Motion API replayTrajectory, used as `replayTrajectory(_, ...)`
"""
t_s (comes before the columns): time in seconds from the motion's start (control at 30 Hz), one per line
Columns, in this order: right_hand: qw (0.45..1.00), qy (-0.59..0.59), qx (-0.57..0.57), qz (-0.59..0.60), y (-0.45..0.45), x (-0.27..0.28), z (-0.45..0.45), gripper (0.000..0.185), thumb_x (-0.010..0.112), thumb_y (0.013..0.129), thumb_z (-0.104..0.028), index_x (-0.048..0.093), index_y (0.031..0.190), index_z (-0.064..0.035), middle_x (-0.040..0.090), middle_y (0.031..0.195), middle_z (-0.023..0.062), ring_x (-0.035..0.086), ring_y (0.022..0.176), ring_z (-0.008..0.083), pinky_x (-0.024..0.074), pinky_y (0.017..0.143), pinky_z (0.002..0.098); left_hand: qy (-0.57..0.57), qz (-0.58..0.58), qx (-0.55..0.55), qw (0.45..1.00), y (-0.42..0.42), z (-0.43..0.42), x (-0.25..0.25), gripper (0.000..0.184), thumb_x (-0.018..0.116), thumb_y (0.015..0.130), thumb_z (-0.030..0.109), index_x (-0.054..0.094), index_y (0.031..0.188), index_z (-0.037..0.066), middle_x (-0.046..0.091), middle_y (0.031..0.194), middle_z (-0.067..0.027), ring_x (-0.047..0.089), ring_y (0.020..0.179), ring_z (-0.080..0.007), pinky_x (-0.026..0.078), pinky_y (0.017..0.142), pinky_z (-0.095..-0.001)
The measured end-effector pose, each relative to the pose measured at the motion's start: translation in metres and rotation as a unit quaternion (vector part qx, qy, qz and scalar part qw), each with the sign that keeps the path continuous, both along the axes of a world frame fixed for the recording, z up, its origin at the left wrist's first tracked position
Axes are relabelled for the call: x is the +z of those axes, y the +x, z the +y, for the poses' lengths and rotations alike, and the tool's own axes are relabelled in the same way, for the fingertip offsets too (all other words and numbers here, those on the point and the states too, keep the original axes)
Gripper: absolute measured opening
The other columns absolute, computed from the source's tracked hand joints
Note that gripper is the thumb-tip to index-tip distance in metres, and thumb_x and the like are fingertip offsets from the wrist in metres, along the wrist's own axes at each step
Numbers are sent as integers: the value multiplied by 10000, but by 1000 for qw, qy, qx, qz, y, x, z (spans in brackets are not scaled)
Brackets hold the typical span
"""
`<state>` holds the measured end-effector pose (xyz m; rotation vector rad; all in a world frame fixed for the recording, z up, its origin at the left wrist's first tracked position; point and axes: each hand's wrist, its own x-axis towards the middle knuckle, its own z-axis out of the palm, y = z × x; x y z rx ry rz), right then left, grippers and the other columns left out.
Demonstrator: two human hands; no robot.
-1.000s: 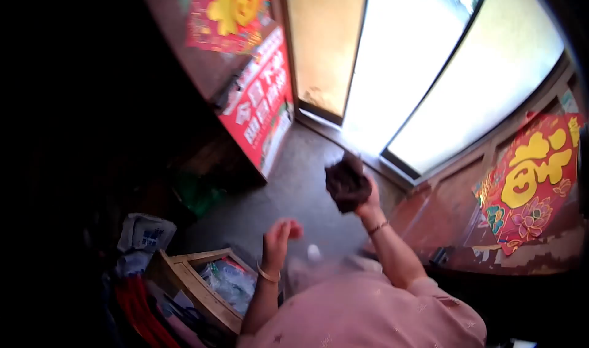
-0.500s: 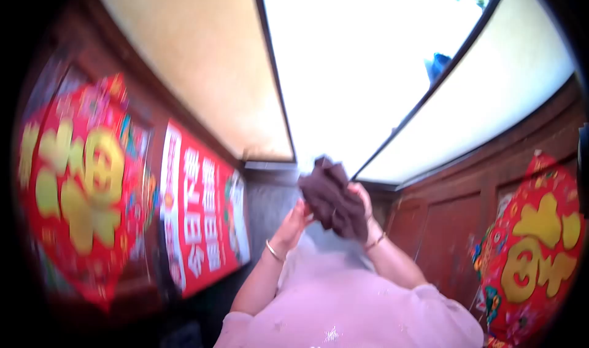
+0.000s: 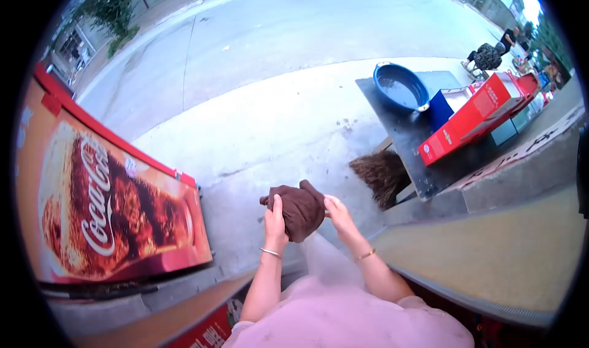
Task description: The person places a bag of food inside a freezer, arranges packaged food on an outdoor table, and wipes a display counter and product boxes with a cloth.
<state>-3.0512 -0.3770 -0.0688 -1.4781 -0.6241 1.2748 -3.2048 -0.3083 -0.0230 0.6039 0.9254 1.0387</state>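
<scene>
A crumpled dark brown cloth (image 3: pixel 298 212) hangs bunched between my two hands, in front of the pink shirt. My left hand (image 3: pixel 276 221) grips its left side, thumb on top and the other fingers hidden behind the fabric. At the cloth's right edge, my right hand (image 3: pixel 338 216) pinches it between thumb and fingers. A bangle circles my left wrist, and a bracelet circles my right.
A Coca-Cola cooler (image 3: pixel 110 207) stands at left. At right, a dark table (image 3: pixel 396 136) bears a blue basin (image 3: pixel 402 87) and red boxes (image 3: pixel 469 119), with a broom (image 3: pixel 381 176) beside it. People (image 3: pixel 488 56) are far off at upper right.
The view has passed from the dim doorway with red posters to the bright pavement outside. My left hand, apart from the cloth at first, now grips it. The cloth is more tightly bunched.
</scene>
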Motion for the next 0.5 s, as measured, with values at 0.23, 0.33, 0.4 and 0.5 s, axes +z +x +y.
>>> replayTrajectory(0.23,936,-7,-150,318,104,53,116,609,419,952,-486,271,1401,-102,380,1344,150,496,1124,246,449,892,467,345,411,-258,803,129,208,55,370,538,913,354,598,903,-11,599,793,-223,575,685,-399,448,608,-426)
replayTrajectory(0.33,859,62,-180,474,139,63,178,640,348,950,-537,262,1423,-113,309,1439,157,403,1259,313,373,1013,527,463,461,-410,636,184,236,78,418,565,878,409,610,951,0,596,915,-218,599,804,-400,495,660,-427)
replayTrajectory(0.4,911,179,-192,317,156,50,215,569,380,949,-490,349,1382,-122,413,1376,116,430,1240,282,362,1042,464,600,417,-488,478,207,257,72,532,560,833,532,630,1019,39,547,820,-172,604,706,-333,497,589,-395)
replayTrajectory(0.5,898,260,-193,298,209,47,294,382,476,914,-360,532,1217,-134,575,1179,90,529,1110,222,407,964,414,624,361,-512,467,244,325,88,616,605,826,466,485,1310,104,569,953,-124,605,775,-279,507,640,-354)
